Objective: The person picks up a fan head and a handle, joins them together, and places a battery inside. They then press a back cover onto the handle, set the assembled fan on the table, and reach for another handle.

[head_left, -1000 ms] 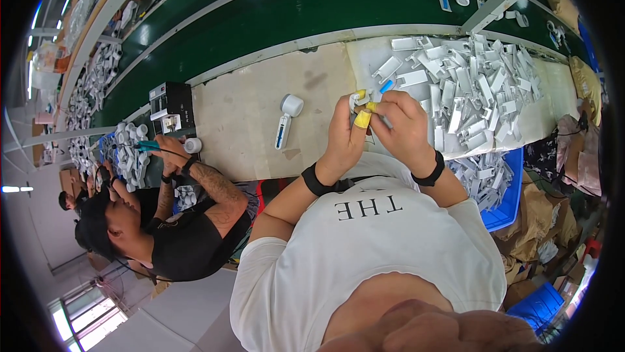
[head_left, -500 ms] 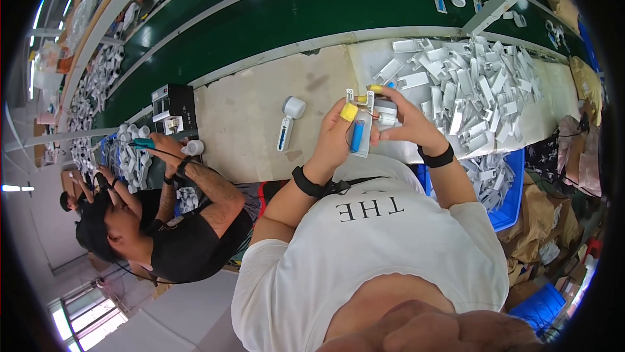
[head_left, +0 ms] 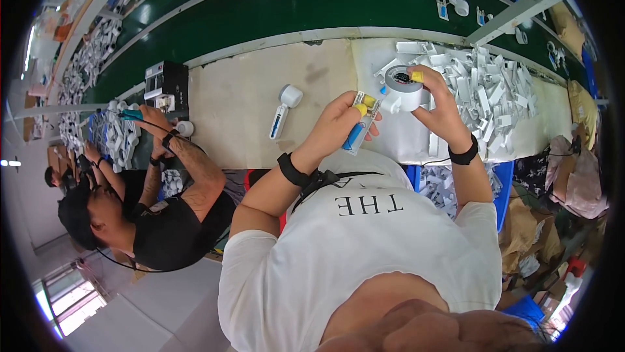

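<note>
My left hand [head_left: 330, 124] is closed around a white plastic handle shell [head_left: 351, 145] with a blue cylindrical battery inside; it is held tilted over the table. My right hand [head_left: 444, 110] grips a round white head piece [head_left: 407, 99], its open ring turned upward and showing a dark middle. The head piece's short neck is near the upper end of the shell; whether the two are joined I cannot tell. Yellow covers sit on fingertips of both hands. To the left, a white handheld unit [head_left: 290, 97] with a round head and a blue-striped handle lies on the table.
White plastic shells [head_left: 485, 95] are heaped on the right of the pale table [head_left: 228, 117]. A blue bin [head_left: 502, 189] of white parts stands below its edge. Beyond runs a green conveyor [head_left: 260, 20]. A black device [head_left: 166, 85] and a co-worker [head_left: 176, 222] are at left.
My right hand has lifted the head piece up and away from the shell and turned its ring upward. My left hand has tilted the shell and stays closed on it.
</note>
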Demonstrator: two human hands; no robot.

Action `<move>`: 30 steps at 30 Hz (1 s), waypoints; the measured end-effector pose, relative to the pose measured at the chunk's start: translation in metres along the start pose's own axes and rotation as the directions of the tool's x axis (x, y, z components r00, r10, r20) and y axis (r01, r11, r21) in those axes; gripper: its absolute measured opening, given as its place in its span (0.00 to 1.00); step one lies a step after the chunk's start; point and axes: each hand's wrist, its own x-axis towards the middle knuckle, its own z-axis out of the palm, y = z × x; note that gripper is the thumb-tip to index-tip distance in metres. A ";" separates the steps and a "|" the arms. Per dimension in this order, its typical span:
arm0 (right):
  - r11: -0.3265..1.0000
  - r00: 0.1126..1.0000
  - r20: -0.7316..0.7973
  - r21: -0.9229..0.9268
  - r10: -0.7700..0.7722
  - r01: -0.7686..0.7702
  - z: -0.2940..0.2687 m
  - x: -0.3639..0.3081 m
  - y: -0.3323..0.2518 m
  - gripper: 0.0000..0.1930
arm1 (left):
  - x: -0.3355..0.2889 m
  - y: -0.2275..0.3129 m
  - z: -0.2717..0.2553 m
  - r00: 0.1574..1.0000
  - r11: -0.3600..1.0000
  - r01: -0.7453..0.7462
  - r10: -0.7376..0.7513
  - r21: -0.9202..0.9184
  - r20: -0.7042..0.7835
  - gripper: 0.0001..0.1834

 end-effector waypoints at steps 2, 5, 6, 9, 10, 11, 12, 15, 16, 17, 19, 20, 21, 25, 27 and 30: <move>0.997 0.999 0.016 -0.072 -0.040 0.041 0.001 0.004 0.000 0.30 | 0.001 0.000 0.001 1.000 1.000 0.015 -0.015 -0.007 -0.023 0.13; 0.993 0.998 0.009 -0.106 -0.058 0.059 0.003 0.002 -0.005 0.27 | 0.002 -0.002 0.004 0.997 0.999 0.023 -0.021 0.027 -0.072 0.11; 0.986 0.999 0.021 -0.163 -0.037 0.040 0.004 0.001 -0.006 0.27 | 0.002 -0.003 0.005 0.995 0.997 0.016 -0.008 0.072 -0.100 0.09; 0.965 0.996 0.048 -0.249 -0.075 0.085 0.005 -0.003 -0.004 0.26 | 0.000 -0.002 0.006 0.987 0.978 0.005 0.029 0.208 -0.158 0.07; 0.950 0.990 0.053 -0.278 -0.130 0.140 0.005 -0.004 -0.003 0.25 | 0.000 -0.003 0.005 0.986 0.980 0.001 0.032 0.201 -0.162 0.07; 0.949 0.989 0.061 -0.279 -0.134 0.146 0.003 -0.002 -0.005 0.25 | 0.001 -0.006 0.004 0.985 0.968 -0.039 0.079 0.248 -0.154 0.07; 0.939 0.983 0.088 -0.295 -0.161 0.180 0.001 0.001 -0.008 0.26 | 0.003 -0.009 0.001 0.983 0.952 -0.075 0.121 0.295 -0.141 0.06; 0.966 0.985 0.122 -0.209 -0.125 0.148 -0.004 0.005 -0.016 0.29 | 0.008 -0.014 -0.009 0.970 0.770 -0.124 0.228 0.626 -0.087 0.06; 0.991 0.989 0.131 -0.107 -0.063 0.078 -0.006 0.005 -0.019 0.31 | 0.008 -0.012 -0.010 0.970 0.770 -0.125 0.227 0.626 -0.086 0.06; 0.991 0.990 0.131 -0.108 -0.062 0.076 -0.009 0.007 -0.020 0.31 | 0.008 -0.009 -0.010 0.982 0.831 -0.107 0.174 0.546 -0.072 0.06; 0.996 0.979 0.204 0.075 0.029 -0.045 -0.015 0.012 -0.020 0.34 | 0.008 -0.003 -0.010 0.992 0.884 -0.084 0.118 0.461 -0.045 0.06; 0.967 0.968 0.233 0.211 0.094 -0.145 -0.013 0.011 -0.012 0.36 | 0.007 0.000 -0.011 0.998 0.954 -0.030 0.043 0.300 -0.036 0.06; 0.968 0.968 0.232 0.206 0.097 -0.146 -0.011 0.011 -0.006 0.36 | 0.009 0.001 -0.011 1.000 0.991 0.028 -0.027 0.130 -0.013 0.07; 0.856 0.964 0.232 0.464 0.132 -0.229 -0.004 0.011 0.004 0.35 | 0.010 -0.003 -0.014 0.999 0.998 0.041 -0.039 -0.050 0.023 0.08; 0.995 0.983 0.183 0.094 0.027 -0.044 -0.004 0.012 0.003 0.34 | 0.009 -0.004 -0.013 0.994 0.991 0.102 -0.099 -0.090 0.035 0.09; 0.994 0.994 0.101 0.107 -0.031 0.021 0.006 0.013 0.003 0.29 | 0.010 -0.007 -0.014 0.997 0.993 0.078 -0.075 -0.085 0.035 0.10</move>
